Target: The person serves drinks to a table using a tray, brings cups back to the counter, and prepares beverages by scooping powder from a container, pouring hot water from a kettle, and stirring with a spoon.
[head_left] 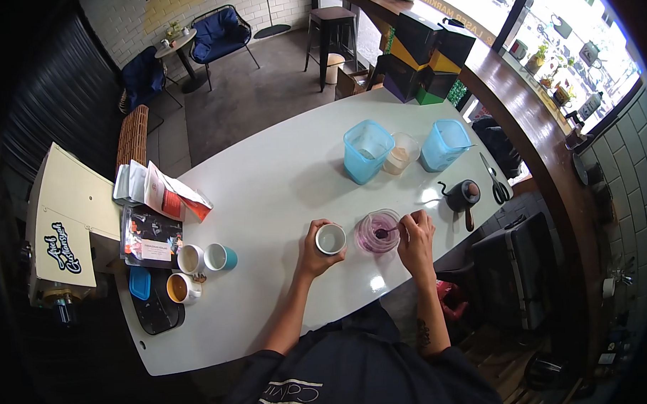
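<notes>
My left hand point(315, 253) is wrapped round a small cup point(331, 239), whose pale inside faces up. Just right of it a clear glass jar point(373, 237) with purple contents stands on the white table point(266, 197). Over the jar's right side, my right hand point(414, 236) pinches the handle of a spoon point(387, 231), its dark end inside the jar. Behind the jar are two light-blue plastic containers, one on the left point(365, 158) and one on the right point(443, 149), with a clear tub point(402, 156) between them.
A small kettle point(463, 196) and black-handled scissors point(495, 182) lie to the right. On the left are a teal cup point(222, 257), a white cup point(191, 259), a mug point(183, 287), paper pouches point(168, 193) and a cream machine point(71, 225). Dark boxes point(429, 56) stand at the back.
</notes>
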`<state>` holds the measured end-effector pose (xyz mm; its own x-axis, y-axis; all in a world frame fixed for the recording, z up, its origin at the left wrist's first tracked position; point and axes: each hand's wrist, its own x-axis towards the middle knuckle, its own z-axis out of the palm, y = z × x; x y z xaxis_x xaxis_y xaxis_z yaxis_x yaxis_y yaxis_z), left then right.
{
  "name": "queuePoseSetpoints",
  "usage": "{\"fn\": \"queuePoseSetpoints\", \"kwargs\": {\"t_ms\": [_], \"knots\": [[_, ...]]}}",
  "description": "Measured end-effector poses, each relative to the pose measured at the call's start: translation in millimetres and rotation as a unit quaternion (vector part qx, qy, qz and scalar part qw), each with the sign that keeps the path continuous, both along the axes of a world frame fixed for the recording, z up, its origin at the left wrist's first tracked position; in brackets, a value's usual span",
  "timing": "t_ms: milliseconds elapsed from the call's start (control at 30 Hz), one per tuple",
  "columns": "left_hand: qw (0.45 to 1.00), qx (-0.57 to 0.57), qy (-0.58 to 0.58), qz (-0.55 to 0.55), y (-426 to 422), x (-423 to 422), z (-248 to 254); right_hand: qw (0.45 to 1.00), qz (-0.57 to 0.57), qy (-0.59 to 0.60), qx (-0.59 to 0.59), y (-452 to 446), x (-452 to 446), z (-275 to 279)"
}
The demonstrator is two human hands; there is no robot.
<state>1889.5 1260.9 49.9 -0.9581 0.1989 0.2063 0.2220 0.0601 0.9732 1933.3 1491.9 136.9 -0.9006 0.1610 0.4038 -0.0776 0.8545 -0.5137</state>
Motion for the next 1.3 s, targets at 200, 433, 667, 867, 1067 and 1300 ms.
{"fn": "queuePoseSetpoints", "kwargs": {"t_ms": [200, 433, 667, 867, 1067, 1300], "knots": [[1.000, -0.006, 0.001, 0.001, 0, 0, 0, 0.999, 0.028, -0.017, -0.043, -6, -3, -7], [1.000, -0.006, -0.001, 0.006, 0, 1, 1, 0.996, 0.014, -0.007, -0.085, -1, -1, -17], [1.000, 0.003, -0.005, -0.001, 0, 0, 1, 0.986, -0.037, -0.023, -0.162, -1, -3, -24], [1.000, 0.008, -0.007, -0.004, 1, 0, 1, 0.983, -0.050, 0.011, -0.177, 3, -4, -39], [1.000, 0.013, -0.010, -0.002, 1, 1, 2, 0.972, -0.064, 0.026, -0.225, 3, -3, -51], [1.000, 0.016, -0.004, 0.003, 1, 1, -1, 0.963, -0.099, -0.016, -0.249, 0, -1, -51]]}}
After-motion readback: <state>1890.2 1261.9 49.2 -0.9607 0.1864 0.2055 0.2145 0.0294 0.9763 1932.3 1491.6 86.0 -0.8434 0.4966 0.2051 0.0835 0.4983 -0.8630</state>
